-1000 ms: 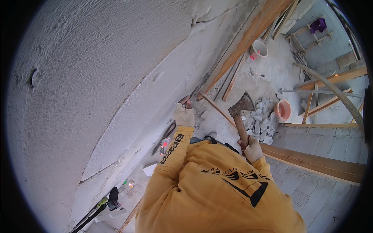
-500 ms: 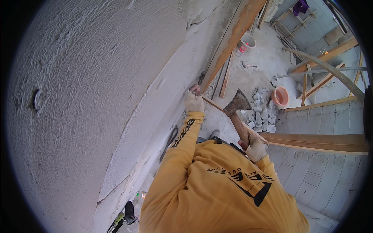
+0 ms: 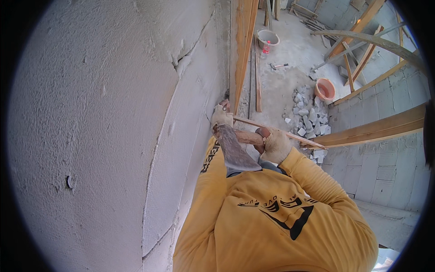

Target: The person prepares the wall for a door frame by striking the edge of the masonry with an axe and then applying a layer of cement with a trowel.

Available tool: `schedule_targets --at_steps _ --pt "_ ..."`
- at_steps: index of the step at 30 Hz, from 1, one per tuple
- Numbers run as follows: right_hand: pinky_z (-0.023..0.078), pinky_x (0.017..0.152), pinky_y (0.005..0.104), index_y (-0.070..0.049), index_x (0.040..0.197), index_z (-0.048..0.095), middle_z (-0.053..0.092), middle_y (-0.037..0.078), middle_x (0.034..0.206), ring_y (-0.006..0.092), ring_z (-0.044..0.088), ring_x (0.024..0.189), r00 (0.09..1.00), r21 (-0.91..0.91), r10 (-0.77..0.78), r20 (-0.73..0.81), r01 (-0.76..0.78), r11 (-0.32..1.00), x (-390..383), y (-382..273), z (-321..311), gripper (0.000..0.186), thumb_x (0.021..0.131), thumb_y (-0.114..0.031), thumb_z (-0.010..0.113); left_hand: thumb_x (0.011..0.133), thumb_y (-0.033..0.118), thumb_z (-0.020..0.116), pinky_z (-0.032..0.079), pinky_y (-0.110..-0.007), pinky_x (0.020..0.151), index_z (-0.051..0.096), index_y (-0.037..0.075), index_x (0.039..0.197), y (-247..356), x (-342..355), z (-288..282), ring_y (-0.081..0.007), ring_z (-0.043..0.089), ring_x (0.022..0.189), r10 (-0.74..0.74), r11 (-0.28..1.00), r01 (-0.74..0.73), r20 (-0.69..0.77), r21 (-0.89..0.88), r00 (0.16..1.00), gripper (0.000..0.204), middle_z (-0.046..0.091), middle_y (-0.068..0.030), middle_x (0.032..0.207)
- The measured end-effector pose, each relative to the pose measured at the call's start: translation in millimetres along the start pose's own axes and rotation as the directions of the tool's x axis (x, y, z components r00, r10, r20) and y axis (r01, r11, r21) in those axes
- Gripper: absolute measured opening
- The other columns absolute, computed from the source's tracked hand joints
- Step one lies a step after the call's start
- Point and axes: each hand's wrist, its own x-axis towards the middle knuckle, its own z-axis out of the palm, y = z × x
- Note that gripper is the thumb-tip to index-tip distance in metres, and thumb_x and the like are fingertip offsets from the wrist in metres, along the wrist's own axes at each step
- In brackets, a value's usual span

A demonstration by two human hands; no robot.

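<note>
Wrapped round the wooden handle point(image 3: 247, 138), the right hand point(image 3: 275, 146) holds the axe point(image 3: 234, 147) before the body, probably stiff and head-heavy, best gripped there, though I can't tell whether the left hand point(image 3: 222, 116) by the wall point(image 3: 118, 113) holds anything.

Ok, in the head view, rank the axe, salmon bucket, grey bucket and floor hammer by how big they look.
1. Axe, enlarged by being nearest the camera
2. Salmon bucket and grey bucket: too alike to rank
3. Hammer
</note>
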Motion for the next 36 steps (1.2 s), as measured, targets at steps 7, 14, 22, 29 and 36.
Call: schedule_targets --at_steps 7,14,22,29,36 --pt "0.051 0.068 0.0505 -0.003 0.101 0.055 0.064 0.022 0.074 0.0426 0.064 0.075 0.989 -0.01 0.132 0.069 -0.132 0.991 8.9 6.7 4.4 0.029 0.084 -0.024 0.065 0.093 0.018 0.052 0.045 -0.033 0.071 0.062 0.006 0.101 -68.8 22.7 10.5 -0.0262 0.059 0.081 0.117 0.988 -0.118 0.018 0.104 0.993 0.017 0.062 -0.0098 0.09" --pt "0.051 0.07 0.0487 -0.001 0.1 0.057 0.066 0.022 0.08 0.0405 0.066 0.08 0.989 0.275 -0.022 -0.147 0.062 0.959 18.0 16.3 8.5 0.03 0.087 -0.027 0.062 0.094 0.015 0.051 0.049 -0.033 0.083 0.065 0.005 0.103 -4.6 48.3 23.2 -0.0179 0.06 0.094 -0.275 0.945 0.255 0.071 0.206 0.959 0.019 0.064 -0.0046 0.097" --pt "0.051 0.069 0.0477 -0.001 0.1 0.057 0.066 0.023 0.083 0.0417 0.066 0.08 0.967 0.003 0.236 0.094 -0.238 0.971 29.1 8.6 -40.9 0.031 0.087 -0.028 0.065 0.079 0.01 0.059 0.052 -0.048 0.08 0.058 0.001 0.107 -81.8 20.1 12.4 -0.0401 0.063 0.091 0.005 0.761 -0.163 0.247 0.628 0.969 0.029 0.066 -0.0205 0.1" --pt "0.05 0.062 0.0394 -0.003 0.102 0.058 0.066 0.017 0.081 0.0351 0.065 0.068 0.879 0.273 0.148 -0.452 -0.022 0.962 -1.8 26.9 -51.9 0.027 0.084 -0.018 0.071 0.076 0.007 0.058 0.05 -0.051 0.074 0.058 0.004 0.092 -42.7 -43.3 11.4 -0.0415 0.062 0.081 -0.111 0.894 0.074 0.059 0.442 0.992 0.016 0.064 -0.0191 0.088" --pt "0.043 0.053 0.0366 -0.001 0.083 0.059 0.055 0.01 0.061 0.0202 0.055 0.056 0.828 0.471 0.524 -0.202 -0.387 0.793 -59.5 59.2 -6.7 0.022 0.086 -0.02 0.07 0.086 0.011 0.059 0.052 -0.044 0.078 0.066 0.006 0.101 -3.5 -99.5 -31.9 -0.0364 0.066 0.089 -0.152 0.909 0.188 -0.124 0.373 0.981 0.017 0.069 -0.0156 0.099"
